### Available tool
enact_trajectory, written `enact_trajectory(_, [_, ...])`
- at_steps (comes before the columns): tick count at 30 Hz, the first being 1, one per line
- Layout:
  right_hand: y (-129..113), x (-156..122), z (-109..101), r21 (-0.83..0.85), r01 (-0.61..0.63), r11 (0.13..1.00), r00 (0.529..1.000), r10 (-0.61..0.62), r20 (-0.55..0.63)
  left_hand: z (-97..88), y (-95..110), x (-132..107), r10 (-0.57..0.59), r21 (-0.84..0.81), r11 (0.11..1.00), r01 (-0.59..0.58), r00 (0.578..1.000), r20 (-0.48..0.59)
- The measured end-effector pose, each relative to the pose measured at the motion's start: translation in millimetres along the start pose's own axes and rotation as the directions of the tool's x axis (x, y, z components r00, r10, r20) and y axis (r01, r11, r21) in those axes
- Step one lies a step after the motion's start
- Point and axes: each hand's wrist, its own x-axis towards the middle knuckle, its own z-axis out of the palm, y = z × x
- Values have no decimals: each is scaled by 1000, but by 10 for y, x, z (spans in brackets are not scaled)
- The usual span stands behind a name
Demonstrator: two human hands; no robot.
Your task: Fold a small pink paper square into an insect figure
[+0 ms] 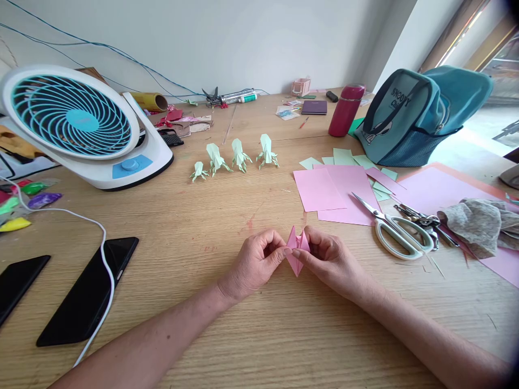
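A small piece of folded pink origami paper (297, 266) is held between both hands above the wooden table. It is diamond-shaped, with two points rising at the top and one pointing down toward me. My left hand (259, 258) pinches its left edge between thumb and fingers. On the other side, my right hand (330, 258) grips the right edge, its thumb lying across the front. The fingertips behind the paper are partly hidden. Beyond the hands stands a row of several pale green origami insects (240, 155), the leftmost one smaller than the others.
White-handled scissors (399, 237) lie right, beside pink sheets (344, 186), green paper squares, keys and a grey cloth (470, 227). A red bottle (346, 111) and blue backpack (409, 119) stand behind. Left are a fan (81, 121), two black phones (89, 294) and a white cable (106, 259).
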Motion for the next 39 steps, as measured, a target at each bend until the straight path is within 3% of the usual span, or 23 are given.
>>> enact_trajectory(7, [-15, -20, -17, -65, 11, 998, 1000, -10, 11, 22, 15, 4, -24, -69, 997, 25, 1000, 2])
enact_trajectory(14, [-43, -39, 38, -167, 3, 986, 1000, -4, -1, 52, 25, -6, 24, -80, 996, -28, 998, -50])
enact_trajectory(23, [-50, -46, 45, -247, 44, 968, 999, -44, 5, 63, 90, -13, 156, 56, 987, -151, 983, -98])
enact_trajectory(32, [-59, -66, 40, -278, 105, 955, 994, -100, 35, 61, 110, -7, -2, -78, 997, -7, 993, -117])
enact_trajectory(39, [-47, -74, 52, -284, 128, 950, 991, -111, 76, 33, 144, 14, -15, -85, 996, 3, 989, -146])
